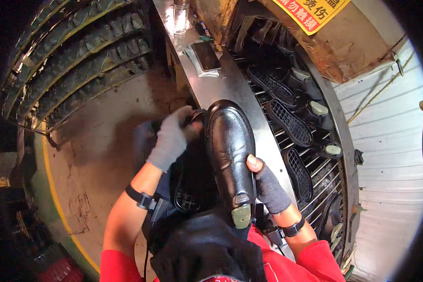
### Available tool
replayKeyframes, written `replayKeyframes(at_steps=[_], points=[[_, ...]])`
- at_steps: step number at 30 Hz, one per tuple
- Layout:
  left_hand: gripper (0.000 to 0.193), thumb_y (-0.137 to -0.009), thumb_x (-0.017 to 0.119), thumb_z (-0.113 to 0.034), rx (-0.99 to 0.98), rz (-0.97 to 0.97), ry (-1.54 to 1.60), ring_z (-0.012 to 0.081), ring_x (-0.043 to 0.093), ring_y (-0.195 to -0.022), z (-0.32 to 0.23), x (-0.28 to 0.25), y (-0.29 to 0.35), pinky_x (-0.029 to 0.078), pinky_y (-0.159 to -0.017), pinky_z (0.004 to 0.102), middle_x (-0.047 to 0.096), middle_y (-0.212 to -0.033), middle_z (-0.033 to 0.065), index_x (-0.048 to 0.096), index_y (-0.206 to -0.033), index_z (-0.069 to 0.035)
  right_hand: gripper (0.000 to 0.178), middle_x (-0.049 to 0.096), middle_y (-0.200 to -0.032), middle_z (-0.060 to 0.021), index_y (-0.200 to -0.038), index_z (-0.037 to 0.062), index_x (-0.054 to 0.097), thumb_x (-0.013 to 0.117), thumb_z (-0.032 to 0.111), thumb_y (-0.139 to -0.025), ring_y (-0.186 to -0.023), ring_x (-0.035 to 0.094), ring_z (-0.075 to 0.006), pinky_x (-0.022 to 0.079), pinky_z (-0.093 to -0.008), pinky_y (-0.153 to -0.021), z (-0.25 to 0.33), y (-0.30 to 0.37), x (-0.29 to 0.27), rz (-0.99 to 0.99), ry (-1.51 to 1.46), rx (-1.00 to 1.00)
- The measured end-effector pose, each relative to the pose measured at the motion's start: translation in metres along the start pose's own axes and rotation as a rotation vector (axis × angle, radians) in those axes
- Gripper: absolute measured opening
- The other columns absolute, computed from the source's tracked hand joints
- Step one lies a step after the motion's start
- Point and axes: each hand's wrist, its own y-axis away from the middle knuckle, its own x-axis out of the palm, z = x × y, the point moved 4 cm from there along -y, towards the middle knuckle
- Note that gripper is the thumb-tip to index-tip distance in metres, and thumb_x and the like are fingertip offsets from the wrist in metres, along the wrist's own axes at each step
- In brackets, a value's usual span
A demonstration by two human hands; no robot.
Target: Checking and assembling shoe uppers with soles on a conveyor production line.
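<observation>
One black shoe point(230, 145) is in hand, above the person's lap and just beside the metal worktop point(211, 87), toe pointing up and away from the body. Two hands are at work, both in grey gloves, with one strapped device on each wrist. The right hand point(270, 190) grips the shoe's side near the heel, its bare-tipped thumb pressed on the upper; its other fingers are hidden. The left hand point(171, 138) is beside the toe, fingers curled and blurred; whether they pinch anything, I cannot tell.

Three black soles point(289, 123) with open grids lie in a row on the metal bars point(320, 177) at right, and at least three dark shoes with pale ends stand along their outer side. One dark, flat rectangular thing point(205, 55) rests on white sheets point(199, 68) on the worktop.

One yellow sign point(331, 10) at the top carries large black characters and a red band with a smaller line of characters.

The shoe is glossy, with a rounded toe, a stitched seam around the vamp, creases across the instep and a pale green block point(241, 216) at the heel end. A small textured tab point(241, 198) sits just above that block, its marking too small to read.
</observation>
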Motion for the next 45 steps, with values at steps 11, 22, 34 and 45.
replayKeyframes(at_steps=[11,22,34,45], points=[[0.073,-0.112,0.038,-0.057,0.175,0.255,1.151,0.0319,0.065,-0.129,-0.04,-0.038,0.031,0.055,-0.11,0.0427,0.06,-0.148,0.026,0.042,-0.158,0.001,0.078,0.071,-0.126,-0.0149,-0.142,0.0004,0.056,0.052,0.068,-0.104,-0.106,0.074,-0.0231,0.063,-0.037,-0.093,-0.04,-0.044,0.039,0.245,-0.188,0.048],[0.077,-0.113,0.028,-0.06,0.075,0.319,1.022,0.0296,0.063,-0.131,-0.038,-0.039,0.044,0.054,-0.111,0.0418,0.058,-0.152,0.0236,0.036,-0.164,-0.002,0.094,0.07,-0.132,-0.0202,-0.146,-0.0025,0.054,0.061,0.076,-0.095,-0.113,0.074,-0.0283,0.061,-0.0418,-0.101,-0.046,-0.039,0.046,0.219,-0.067,0.026],[0.071,-0.116,0.028,-0.052,0.079,0.297,0.982,0.0242,0.063,-0.13,-0.045,-0.04,0.058,0.05,-0.114,0.0365,0.061,-0.15,0.0196,0.04,-0.161,0.002,0.073,0.073,-0.123,-0.0116,-0.137,-0.0017,0.061,0.065,0.062,-0.102,-0.105,0.072,-0.0187,0.059,-0.0325,-0.094,-0.057,-0.045,0.028,0.264,0.093,-0.078],[0.147,-0.057,0.101,-0.058,0.037,-0.047,0.573,0.0256,0.059,-0.134,-0.047,-0.084,0.101,0.044,-0.119,0.0409,0.053,-0.152,0.0108,0.022,-0.167,-0.001,0.059,0.066,-0.079,-0.0007,-0.094,-0.0023,0.074,0.063,0.055,-0.105,-0.078,0.06,-0.009,0.049,-0.03,-0.066,-0.007,-0.03,0.089,0.213,0.451,-0.205]])
